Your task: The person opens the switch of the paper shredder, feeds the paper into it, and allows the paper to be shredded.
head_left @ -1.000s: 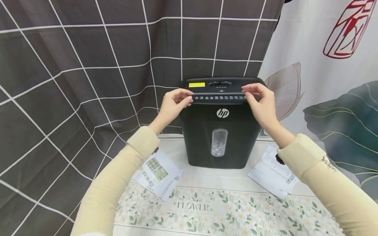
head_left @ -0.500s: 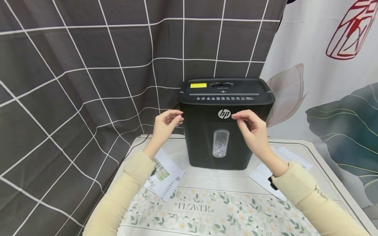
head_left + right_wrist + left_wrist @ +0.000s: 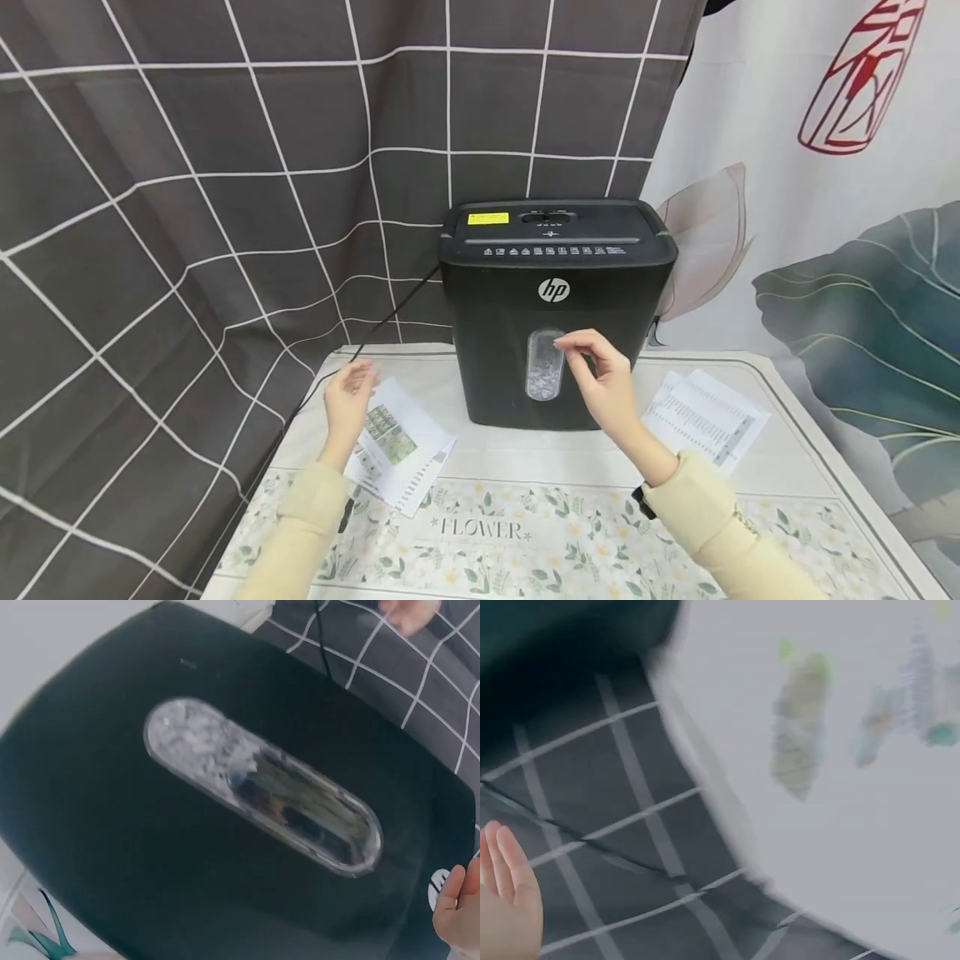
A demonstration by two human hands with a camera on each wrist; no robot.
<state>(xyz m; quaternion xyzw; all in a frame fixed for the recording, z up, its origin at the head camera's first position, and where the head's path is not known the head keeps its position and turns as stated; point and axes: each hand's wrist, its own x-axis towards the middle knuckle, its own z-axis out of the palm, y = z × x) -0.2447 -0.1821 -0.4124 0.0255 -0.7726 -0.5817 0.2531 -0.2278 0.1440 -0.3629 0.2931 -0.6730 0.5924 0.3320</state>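
Observation:
A black HP paper shredder (image 3: pixel 491 342) stands upright at the back of the table. White paper bits show behind its clear oval window (image 3: pixel 543 367), which fills the middle of the right wrist view. My right hand (image 3: pixel 603 379) hovers in front of the shredder, fingers loosely bent, holding nothing. Beside the left stack of printed sheets (image 3: pixel 393 437) is my left hand (image 3: pixel 349 400), relaxed and without anything in it. The left wrist view catches blurred coloured print (image 3: pixel 802 724) on those sheets, with the left hand's fingers (image 3: pixel 510 862) at the lower left edge.
On the right lie more printed papers (image 3: pixel 705 421). A black cord (image 3: pixel 396 310) runs from behind the shredder to the left table edge. A flowered runner (image 3: pixel 480 558) crosses the table front. Gridded dark cloth (image 3: pixel 405 108) hangs close behind and to the left.
Both hands have come away from the shredder's top edge and lowered. The left hand has swung down and left to the papers; the right has dropped to the window's height.

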